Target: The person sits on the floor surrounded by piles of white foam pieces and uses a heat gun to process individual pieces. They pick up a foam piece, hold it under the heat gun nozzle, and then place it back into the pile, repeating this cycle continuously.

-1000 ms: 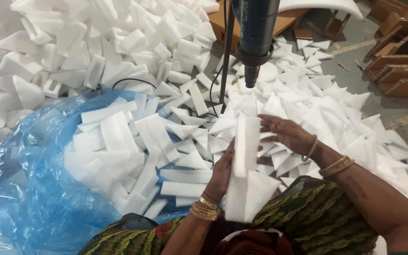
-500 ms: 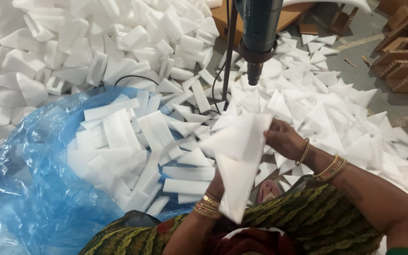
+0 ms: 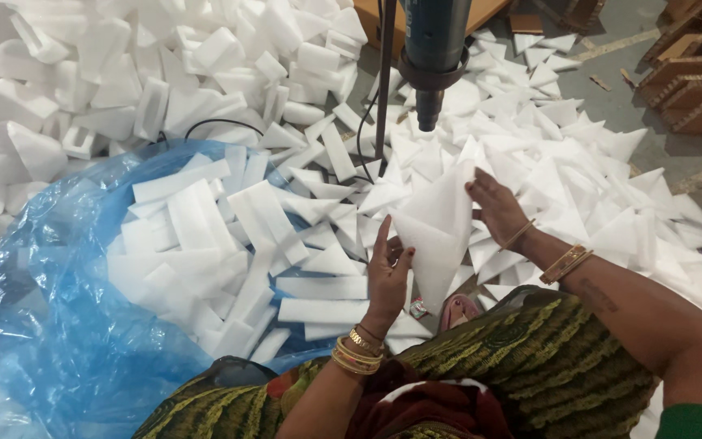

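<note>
A folded white foam sheet (image 3: 439, 232), shaped like a pointed triangle, is held up in front of me. My left hand (image 3: 387, 272) grips its lower left edge. Its upper right side is pinched by my right hand (image 3: 496, 208). Directly above the sheet hangs the dark nozzle of a teal heat gun (image 3: 432, 57) fixed to a stand. Gold bangles circle both wrists.
A blue plastic bag (image 3: 50, 284) at the left holds flat white foam strips (image 3: 237, 244). Folded foam triangles (image 3: 595, 162) cover the floor at the right. Foam blocks (image 3: 148, 73) are heaped at the back left. Cardboard corner pieces (image 3: 696, 81) lie at the far right.
The foam piece was a narrow upright strip between my hands. It has been folded into a wide pointed triangle and raised closer to the heat gun nozzle.
</note>
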